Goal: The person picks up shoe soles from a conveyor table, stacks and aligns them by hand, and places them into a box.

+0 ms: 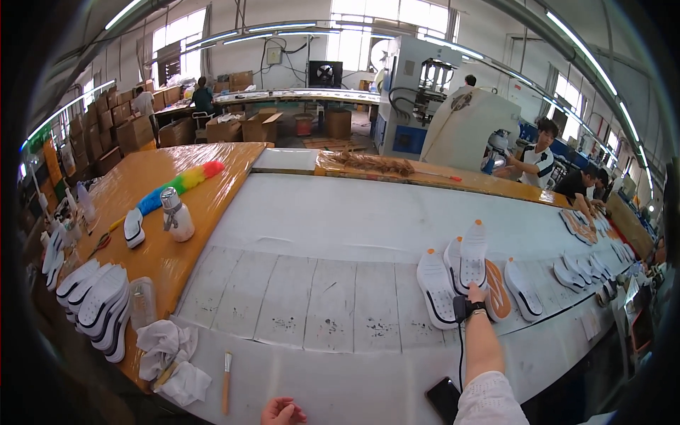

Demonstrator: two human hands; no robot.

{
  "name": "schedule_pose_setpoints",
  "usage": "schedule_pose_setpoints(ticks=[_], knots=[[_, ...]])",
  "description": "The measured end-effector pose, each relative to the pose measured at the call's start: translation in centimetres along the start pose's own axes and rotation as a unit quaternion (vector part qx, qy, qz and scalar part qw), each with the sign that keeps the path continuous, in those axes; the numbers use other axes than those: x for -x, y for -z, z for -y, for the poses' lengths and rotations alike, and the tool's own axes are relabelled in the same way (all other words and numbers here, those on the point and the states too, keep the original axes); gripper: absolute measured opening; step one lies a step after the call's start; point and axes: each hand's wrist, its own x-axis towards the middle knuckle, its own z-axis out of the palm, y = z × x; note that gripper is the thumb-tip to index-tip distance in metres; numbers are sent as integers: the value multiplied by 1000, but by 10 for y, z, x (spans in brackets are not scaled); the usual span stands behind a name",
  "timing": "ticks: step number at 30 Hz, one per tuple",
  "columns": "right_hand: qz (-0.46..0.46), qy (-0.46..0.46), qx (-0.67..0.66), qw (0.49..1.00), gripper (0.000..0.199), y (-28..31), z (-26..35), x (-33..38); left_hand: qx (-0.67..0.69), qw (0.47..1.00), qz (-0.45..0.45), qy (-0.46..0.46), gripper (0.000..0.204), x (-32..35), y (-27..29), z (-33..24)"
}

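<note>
My right hand [476, 292] pinches the near end of a white shoe sole [474, 249], which has an orange tab at its far tip. That sole overlaps another white sole [452, 256]. Left of them lies a white sole with a dark edge [435, 290]; to the right are an orange-faced sole [498, 294] and another white sole [524, 290]. At the bottom edge my left hand [283, 411] rests with its fingers curled in, and I see nothing in them. Nearest to it is a wooden-handled brush [227, 382]. My right wrist wears a black cabled device [464, 307].
A black phone [444, 398] lies beside my right forearm. White cloths [170, 354], stacked soles [99, 301], a pump bottle [177, 216] and a rainbow duster [180, 185] occupy the left side. More soles [581, 269] line the right, where co-workers [536, 156] sit.
</note>
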Motion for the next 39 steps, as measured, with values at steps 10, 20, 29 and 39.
schedule_pose_setpoints(ticks=[10, 20, 29, 39], knots=[[356, -445, -200, 797, 45, 61, 94, 143, 2, 998, 50, -31, 17, -7, -4, -1], [667, -212, -28, 713, 30, 174, 121, 356, 275, 946, 150, 84, 41, 20, -92, -34], [398, 110, 164, 896, 46, 41, 52, 224, 219, 963, 92, 130, 35, 30, -49, -20], [621, -411, -184, 641, 41, 44, 84, 287, -121, 987, -22, -101, 39, 34, -44, -18]])
